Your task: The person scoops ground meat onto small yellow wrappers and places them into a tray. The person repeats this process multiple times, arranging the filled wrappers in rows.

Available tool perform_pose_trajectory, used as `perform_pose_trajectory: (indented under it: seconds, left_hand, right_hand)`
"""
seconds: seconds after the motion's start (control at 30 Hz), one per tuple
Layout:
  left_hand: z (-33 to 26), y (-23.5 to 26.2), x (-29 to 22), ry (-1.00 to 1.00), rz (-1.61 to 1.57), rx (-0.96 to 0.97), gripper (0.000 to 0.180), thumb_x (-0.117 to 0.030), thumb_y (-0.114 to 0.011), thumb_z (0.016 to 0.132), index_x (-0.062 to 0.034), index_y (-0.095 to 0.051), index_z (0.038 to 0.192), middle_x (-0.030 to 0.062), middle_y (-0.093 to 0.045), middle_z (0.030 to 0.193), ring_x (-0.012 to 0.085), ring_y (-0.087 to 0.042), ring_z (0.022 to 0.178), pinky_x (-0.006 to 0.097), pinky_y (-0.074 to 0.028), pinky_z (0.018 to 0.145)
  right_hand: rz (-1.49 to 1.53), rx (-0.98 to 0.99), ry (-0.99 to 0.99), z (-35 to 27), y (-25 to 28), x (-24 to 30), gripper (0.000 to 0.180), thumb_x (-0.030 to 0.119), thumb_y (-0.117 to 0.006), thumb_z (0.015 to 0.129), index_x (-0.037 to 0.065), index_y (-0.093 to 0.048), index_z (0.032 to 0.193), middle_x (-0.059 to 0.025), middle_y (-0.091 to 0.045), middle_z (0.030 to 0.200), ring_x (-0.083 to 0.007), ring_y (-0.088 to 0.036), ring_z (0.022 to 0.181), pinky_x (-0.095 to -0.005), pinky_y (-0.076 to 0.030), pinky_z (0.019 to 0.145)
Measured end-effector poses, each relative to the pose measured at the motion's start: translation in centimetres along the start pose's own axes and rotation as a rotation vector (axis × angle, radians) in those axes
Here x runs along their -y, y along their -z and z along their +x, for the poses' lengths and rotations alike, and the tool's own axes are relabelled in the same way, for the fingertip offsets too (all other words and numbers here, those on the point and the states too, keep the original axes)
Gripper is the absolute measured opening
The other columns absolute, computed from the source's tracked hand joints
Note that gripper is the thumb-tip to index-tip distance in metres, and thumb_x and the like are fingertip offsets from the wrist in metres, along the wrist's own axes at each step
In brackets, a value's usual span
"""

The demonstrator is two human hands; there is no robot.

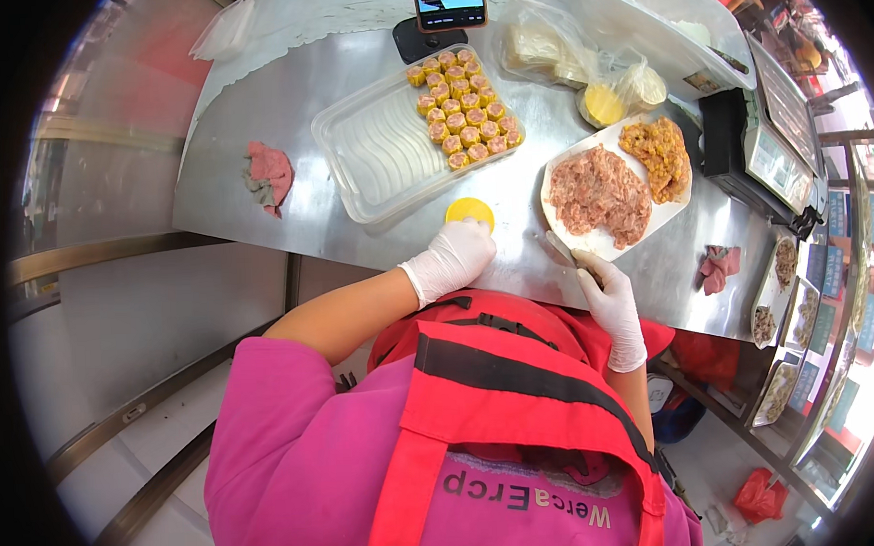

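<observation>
My left hand (453,260), in a white glove, holds a round yellow dumpling wrapper (470,212) by its near part, over the table. My gloved right hand (611,303) is closed around the handle of a flat metal spreading knife (557,246). Its blade points up and left, beside the near corner of a white plate (604,240). Pink minced meat (600,194) covers much of that plate, with an orange-yellow chunky mixture (660,157) at its far right. A clear plastic tray (371,165) holds rows of yellow-wrapped meat dumplings (467,115) on its right side.
A phone on a stand (447,11) rises behind the tray. Bagged wrappers (550,50) and a white bin (655,29) stand at the back right, near a scale (777,155). Pink cloths lie at left (270,175) and right (719,268).
</observation>
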State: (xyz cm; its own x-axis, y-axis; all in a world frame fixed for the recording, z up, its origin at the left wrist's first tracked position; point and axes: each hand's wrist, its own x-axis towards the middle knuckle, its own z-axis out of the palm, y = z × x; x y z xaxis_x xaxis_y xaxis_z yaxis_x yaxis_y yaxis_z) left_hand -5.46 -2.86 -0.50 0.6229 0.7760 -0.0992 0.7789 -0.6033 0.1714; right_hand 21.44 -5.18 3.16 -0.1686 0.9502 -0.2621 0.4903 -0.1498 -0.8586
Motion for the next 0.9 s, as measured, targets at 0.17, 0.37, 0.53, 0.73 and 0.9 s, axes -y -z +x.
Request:
perform_pose_trajectory:
  seconds: [0.17,0.37,0.53,0.73,0.9]
  left_hand:
    - [0.8,0.5,-0.5,-0.028,0.029,0.047,0.011,-0.009,-0.058,0.072,-0.0015,-0.065,0.073,0.0134,-0.061,0.076,0.0259,-0.064,0.071,0.035,-0.054,0.059]
    - [1.0,0.5,-0.5,-0.067,0.061,0.042,0.012,-0.009,-0.057,0.073,-0.0007,-0.065,0.073,0.0146,-0.061,0.074,0.0253,-0.064,0.07,0.036,-0.053,0.058]
    - [1.7,-0.5,2.2,-0.003,-0.248,-0.018,0.011,-0.008,-0.056,0.071,-0.0016,-0.065,0.074,0.0132,-0.063,0.078,0.03,-0.063,0.071,0.039,-0.053,0.064]
    - [0.5,0.9,7.2,0.482,-1.586,-0.171,0.008,-0.002,-0.048,0.077,-0.0013,-0.057,0.078,0.0114,-0.066,0.103,0.0168,-0.06,0.097,0.029,-0.047,0.086]
    - [0.0,-0.6,8.0,0.251,-2.559,-0.332,0.019,-0.014,-0.047,0.086,-0.0026,-0.056,0.097,0.0219,-0.06,0.117,0.03,-0.059,0.108,0.04,-0.044,0.097]
  right_hand:
    - [-0.015,-0.004,0.0,-0.1,-0.1,-0.2,0.029,0.009,-0.059,0.087,0.002,-0.064,0.114,-0.0171,-0.067,0.1,-0.0225,-0.065,0.093,-0.03,-0.048,0.085]
    - [-0.043,-0.005,-0.001,-0.3,0.1,-0.2,0.029,0.009,-0.059,0.087,0.002,-0.064,0.114,-0.0176,-0.067,0.1,-0.0239,-0.065,0.094,-0.0308,-0.049,0.085]
    - [-0.047,-0.003,-0.011,-0.2,0.2,0.0,0.029,0.008,-0.059,0.087,0.001,-0.064,0.115,-0.0177,-0.067,0.102,-0.0238,-0.065,0.095,-0.0308,-0.049,0.086]
    - [0.073,-0.04,-0.052,-0.2,0.4,-0.9,0.029,0.005,-0.057,0.089,-0.002,-0.062,0.116,-0.0146,-0.067,0.105,-0.0166,-0.063,0.098,-0.0279,-0.047,0.088]
    - [0.188,-0.02,-0.097,0.3,0.2,-0.2,0.036,0.003,-0.054,0.09,-0.001,-0.056,0.125,-0.0118,-0.065,0.108,-0.0134,-0.06,0.101,-0.0263,-0.045,0.091]
